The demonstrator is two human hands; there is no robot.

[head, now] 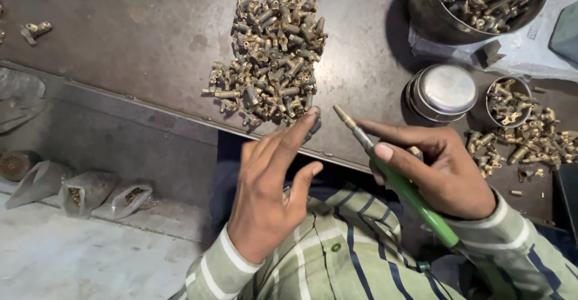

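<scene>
A heap of small brass fittings (270,59) lies on the dark metal table (150,41). My left hand (271,185) hovers just below the heap at the table's near edge, fingers spread and holding nothing; its fingertips reach toward the nearest fittings. My right hand (442,170) grips a green-handled tool with a brass tip (397,179), the tip pointing up and left toward the heap. A brass piece seems tucked under the right fingers, but I cannot tell for sure.
A large steel pot of brass fittings (481,2) stands at the back right. A small lidded steel tin (442,92) and a small cup of fittings (509,101) sit beside a second loose pile (530,140). Plastic bags (90,191) lie on the floor, left.
</scene>
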